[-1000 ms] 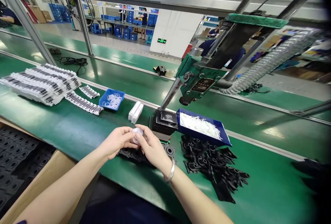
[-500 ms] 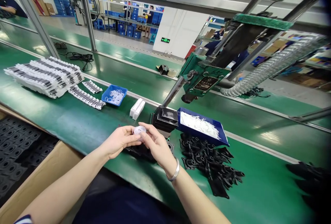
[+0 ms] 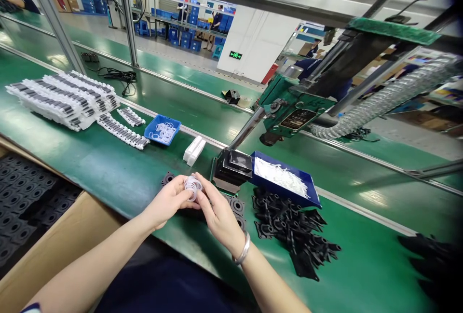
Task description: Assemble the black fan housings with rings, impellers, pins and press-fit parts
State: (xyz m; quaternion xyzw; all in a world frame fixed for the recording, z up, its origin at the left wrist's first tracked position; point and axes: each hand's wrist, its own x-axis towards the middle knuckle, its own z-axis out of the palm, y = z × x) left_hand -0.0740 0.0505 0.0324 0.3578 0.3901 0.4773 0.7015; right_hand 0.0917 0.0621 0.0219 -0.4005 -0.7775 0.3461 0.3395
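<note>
My left hand (image 3: 167, 202) and my right hand (image 3: 219, 214) meet over the near part of the green bench. Both pinch a small bunch of clear white rubber rings (image 3: 193, 185) between their fingertips. Under the hands lie flat black square parts (image 3: 237, 205), one more (image 3: 168, 178) just left of the left hand. A black pile of moulded parts (image 3: 292, 233) lies to the right of my right hand. Beyond the hands stands a black fixture block (image 3: 233, 168) under a lever.
A dark blue tray of white strips (image 3: 285, 180) sits right of the fixture. A small blue tray of rings (image 3: 162, 130), a white block (image 3: 194, 151) and stacked trays of black parts (image 3: 61, 101) lie left. A green press (image 3: 294, 110) hangs above. A cardboard box (image 3: 39, 240) stands lower left.
The view has shifted a little. My hands stayed together and dropped slightly toward the bench, and the rings between my fingers now show spread as a bunch.
</note>
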